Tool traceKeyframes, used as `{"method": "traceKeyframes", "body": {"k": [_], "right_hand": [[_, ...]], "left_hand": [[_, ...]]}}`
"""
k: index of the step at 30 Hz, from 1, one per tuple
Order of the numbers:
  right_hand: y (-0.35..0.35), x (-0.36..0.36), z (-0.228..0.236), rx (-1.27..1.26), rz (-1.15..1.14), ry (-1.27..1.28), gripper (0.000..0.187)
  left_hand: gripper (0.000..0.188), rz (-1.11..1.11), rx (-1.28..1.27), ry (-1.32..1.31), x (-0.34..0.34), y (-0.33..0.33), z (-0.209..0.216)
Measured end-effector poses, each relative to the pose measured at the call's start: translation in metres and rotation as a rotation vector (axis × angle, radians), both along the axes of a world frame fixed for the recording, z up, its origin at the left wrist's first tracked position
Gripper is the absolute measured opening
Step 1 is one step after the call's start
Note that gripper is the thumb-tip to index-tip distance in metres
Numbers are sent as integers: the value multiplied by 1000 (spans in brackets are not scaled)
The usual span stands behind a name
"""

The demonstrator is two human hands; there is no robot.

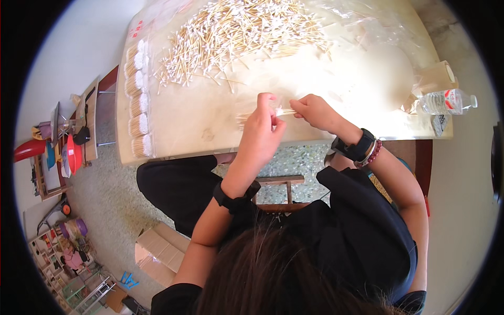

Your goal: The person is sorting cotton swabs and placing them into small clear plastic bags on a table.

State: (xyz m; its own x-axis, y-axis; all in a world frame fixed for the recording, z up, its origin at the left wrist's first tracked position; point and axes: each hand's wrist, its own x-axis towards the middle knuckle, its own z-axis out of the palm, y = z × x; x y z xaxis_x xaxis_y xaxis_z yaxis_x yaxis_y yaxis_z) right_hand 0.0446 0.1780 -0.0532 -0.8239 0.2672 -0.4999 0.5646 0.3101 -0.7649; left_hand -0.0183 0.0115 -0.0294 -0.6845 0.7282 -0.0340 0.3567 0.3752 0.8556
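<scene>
Over the cream tabletop (210,131), my left hand (261,131) and right hand (313,110) pinch a small bundle of wooden cotton swabs (286,111), best kept level and aligned.

- We see the desk (210,131) ahead of the seated person, with the loose heap of cotton swabs (236,31) lying on its far side.
- Along the desk's left edge a row of packed swab bundles (137,100) runs from far to near.
- At the right end a water bottle (446,101) lies on its side, a roll of tape (438,76) just behind it.
- Our left hand (262,128) and right hand (314,111) meet over the near middle of the desk, a small swab bundle (262,114) between their fingers.
- A cardboard box (157,252) sits on the floor, lower left.
</scene>
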Motion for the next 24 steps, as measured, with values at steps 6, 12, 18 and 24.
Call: {"method": "traceKeyframes", "body": {"k": [6, 12, 18, 24], "right_hand": [[9, 2, -8, 312, 152, 161, 36], [7, -1, -12, 464, 251, 169, 29], [2, -3, -16, 540, 200, 260, 49], [-2, -11, -15, 604, 355, 172, 33]], "left_hand": [[35, -13, 171, 27, 8, 9, -7], [22, -41, -39, 417, -18, -26, -24], [23, -94, -69, 373, -14, -36, -26], [21, -156, -114, 375, -17, -41, -23]]}}
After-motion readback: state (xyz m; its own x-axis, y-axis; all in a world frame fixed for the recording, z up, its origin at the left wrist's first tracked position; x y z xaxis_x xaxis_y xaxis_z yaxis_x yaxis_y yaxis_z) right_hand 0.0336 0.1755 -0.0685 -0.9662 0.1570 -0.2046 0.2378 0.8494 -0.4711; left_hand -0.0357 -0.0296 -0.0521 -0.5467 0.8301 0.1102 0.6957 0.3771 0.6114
